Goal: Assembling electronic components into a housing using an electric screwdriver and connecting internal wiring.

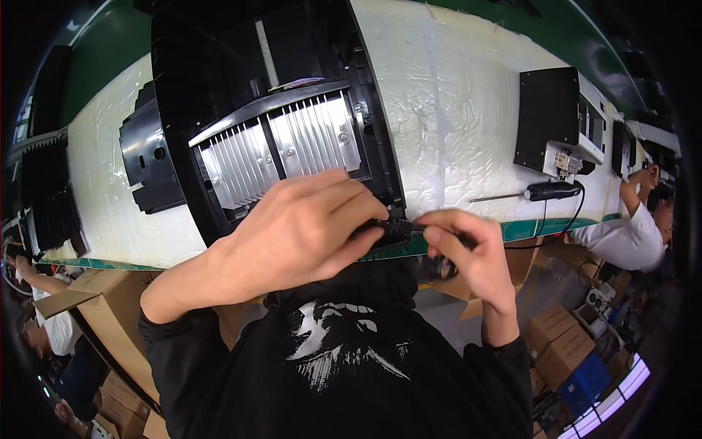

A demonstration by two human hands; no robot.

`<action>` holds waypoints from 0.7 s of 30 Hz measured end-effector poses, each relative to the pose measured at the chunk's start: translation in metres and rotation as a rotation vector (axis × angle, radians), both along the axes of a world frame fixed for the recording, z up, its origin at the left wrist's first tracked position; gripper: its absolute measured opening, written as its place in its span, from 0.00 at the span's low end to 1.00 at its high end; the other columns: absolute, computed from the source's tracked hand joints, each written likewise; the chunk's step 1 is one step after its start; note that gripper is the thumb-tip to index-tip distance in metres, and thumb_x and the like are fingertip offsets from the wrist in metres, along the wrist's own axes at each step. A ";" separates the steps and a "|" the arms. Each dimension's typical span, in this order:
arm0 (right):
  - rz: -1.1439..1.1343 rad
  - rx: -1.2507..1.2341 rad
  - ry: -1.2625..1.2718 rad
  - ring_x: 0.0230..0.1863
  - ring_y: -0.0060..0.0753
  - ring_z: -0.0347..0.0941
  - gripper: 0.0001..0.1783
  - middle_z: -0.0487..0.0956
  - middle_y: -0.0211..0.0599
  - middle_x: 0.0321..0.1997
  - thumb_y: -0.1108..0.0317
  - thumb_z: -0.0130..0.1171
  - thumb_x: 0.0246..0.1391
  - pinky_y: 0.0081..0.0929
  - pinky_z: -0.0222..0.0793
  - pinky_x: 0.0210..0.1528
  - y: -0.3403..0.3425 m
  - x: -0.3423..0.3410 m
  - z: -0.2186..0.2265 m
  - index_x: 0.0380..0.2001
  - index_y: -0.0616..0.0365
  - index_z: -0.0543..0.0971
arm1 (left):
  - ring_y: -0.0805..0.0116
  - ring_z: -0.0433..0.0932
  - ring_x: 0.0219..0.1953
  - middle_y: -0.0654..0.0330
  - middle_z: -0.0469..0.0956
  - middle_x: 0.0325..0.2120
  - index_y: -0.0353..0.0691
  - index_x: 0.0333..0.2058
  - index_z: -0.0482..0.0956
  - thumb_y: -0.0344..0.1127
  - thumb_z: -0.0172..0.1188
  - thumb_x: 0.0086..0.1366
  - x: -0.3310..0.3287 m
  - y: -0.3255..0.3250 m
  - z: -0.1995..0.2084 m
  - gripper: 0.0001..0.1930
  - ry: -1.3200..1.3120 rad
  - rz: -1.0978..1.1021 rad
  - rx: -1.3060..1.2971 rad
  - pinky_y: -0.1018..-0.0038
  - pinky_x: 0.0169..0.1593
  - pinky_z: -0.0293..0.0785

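Observation:
A large black plastic housing [219, 80] with a ribbed metal heat sink [281, 150] lies on the white padded belt [453, 102]. My left hand [300, 230] is curled over the housing's near edge and grips a black ribbed plug [393, 230] there. My right hand [468, 252] meets it from the right, with thumb and fingers pinched just beside the plug. A black cable [437, 269] runs under its palm. What lies between my right fingertips is hidden.
A black electric screwdriver [552, 192] with a long bit lies on the belt to the right, its cord hanging over the edge. Behind it stands another black unit [547, 117]. A black bracket [150, 164] sits at left. Co-workers [629, 238] and cardboard boxes [563, 340] flank me.

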State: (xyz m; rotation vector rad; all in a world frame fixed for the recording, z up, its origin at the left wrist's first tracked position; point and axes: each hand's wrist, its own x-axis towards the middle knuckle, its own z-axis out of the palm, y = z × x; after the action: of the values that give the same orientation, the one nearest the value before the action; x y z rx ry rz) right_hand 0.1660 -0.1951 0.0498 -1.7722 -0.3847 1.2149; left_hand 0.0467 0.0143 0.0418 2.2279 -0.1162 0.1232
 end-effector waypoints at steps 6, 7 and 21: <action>0.116 0.138 -0.242 0.20 0.08 0.59 0.05 0.73 0.23 0.21 0.74 0.66 0.45 0.12 0.50 0.21 0.015 0.009 0.006 0.26 0.63 0.80 | 0.62 0.73 0.23 0.58 0.75 0.22 0.33 0.26 0.77 0.27 0.66 0.48 -0.007 -0.005 0.000 0.07 -0.007 0.009 0.060 0.71 0.26 0.71; 0.074 0.062 -0.273 0.19 0.07 0.56 0.07 0.72 0.21 0.21 0.73 0.68 0.42 0.12 0.48 0.20 0.021 0.005 0.006 0.23 0.62 0.78 | 0.62 0.73 0.23 0.58 0.75 0.22 0.33 0.26 0.77 0.27 0.66 0.48 -0.007 -0.007 0.000 0.07 -0.005 0.008 0.061 0.71 0.26 0.71; 0.042 -0.045 0.080 0.19 0.05 0.54 0.13 0.69 0.19 0.16 0.76 0.70 0.39 0.11 0.45 0.20 0.032 0.020 -0.001 0.16 0.60 0.73 | 0.68 0.71 0.23 0.62 0.72 0.20 0.35 0.27 0.77 0.30 0.66 0.48 -0.005 -0.012 -0.008 0.08 -0.061 0.021 0.241 0.74 0.22 0.69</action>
State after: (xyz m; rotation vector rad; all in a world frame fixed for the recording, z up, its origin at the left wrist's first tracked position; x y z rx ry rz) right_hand 0.1859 -0.1627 0.0492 -1.7551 -0.3526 1.3288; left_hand 0.0419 0.0018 0.0337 2.4671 -0.1481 0.1981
